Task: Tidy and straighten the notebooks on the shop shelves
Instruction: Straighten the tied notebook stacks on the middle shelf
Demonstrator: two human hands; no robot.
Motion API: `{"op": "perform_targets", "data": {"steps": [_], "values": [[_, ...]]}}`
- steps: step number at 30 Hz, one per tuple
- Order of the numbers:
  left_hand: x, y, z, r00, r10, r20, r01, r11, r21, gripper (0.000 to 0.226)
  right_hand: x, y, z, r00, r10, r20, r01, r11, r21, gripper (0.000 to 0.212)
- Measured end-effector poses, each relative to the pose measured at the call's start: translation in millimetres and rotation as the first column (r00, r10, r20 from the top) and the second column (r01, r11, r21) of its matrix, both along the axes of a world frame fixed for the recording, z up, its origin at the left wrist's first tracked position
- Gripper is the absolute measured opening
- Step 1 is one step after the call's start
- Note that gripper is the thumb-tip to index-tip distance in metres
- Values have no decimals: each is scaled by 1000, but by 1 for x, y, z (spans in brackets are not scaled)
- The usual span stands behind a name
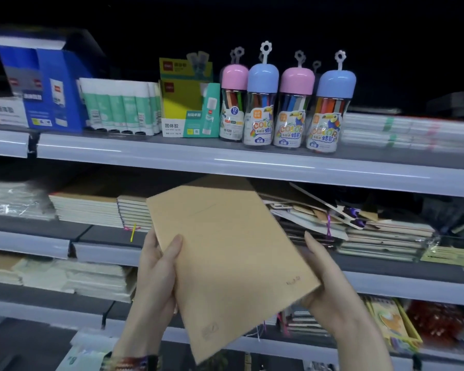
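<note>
A plain kraft-brown notebook (225, 261) is held tilted in front of the middle shelf, its top corner reaching under the shelf above. My left hand (158, 274) grips its left edge, thumb on the cover. My right hand (324, 285) holds its right edge and lower right corner, fingers behind it. On the middle shelf, a neat stack of brown-covered notebooks (91, 207) lies to the left. A messy heap of notebooks (332, 223) with purple ribbons lies to the right, some askew.
The top shelf (172, 153) carries blue boxes (46, 87), glue sticks (118, 105), a yellow glue box (188, 111) and several crayon tubs (292, 103) with pink and blue lids. Lower shelves hold pale notebook stacks (91, 279) and colourful packs (391, 325).
</note>
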State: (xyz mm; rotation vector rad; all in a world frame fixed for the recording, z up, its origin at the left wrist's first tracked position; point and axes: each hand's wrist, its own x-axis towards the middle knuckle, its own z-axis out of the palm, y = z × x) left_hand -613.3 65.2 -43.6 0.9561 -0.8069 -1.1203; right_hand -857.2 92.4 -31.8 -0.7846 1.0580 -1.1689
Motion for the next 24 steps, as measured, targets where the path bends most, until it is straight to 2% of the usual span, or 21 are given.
{"op": "perform_targets", "data": {"steps": [2,5,7,10,24], "values": [[11,3,-6,999,-7,32,6,1000,29,32,8,5,-2,989,59,-135,-63,998,-30,47],[27,8,-12,998,-12,61,8,998,67,33,23,10,-4,966,75,-248,-89,995,-45,20],[39,12,-13,996,-26,90,19,997,73,35,34,10,-9,949,135,-286,-149,988,-28,28],[60,19,-14,991,-52,120,43,996,80,36,55,9,-21,948,191,-254,-199,980,-4,31],[164,41,-18,985,-21,169,8,997,76,31,170,17,-36,956,152,-251,-179,980,-85,31]]}}
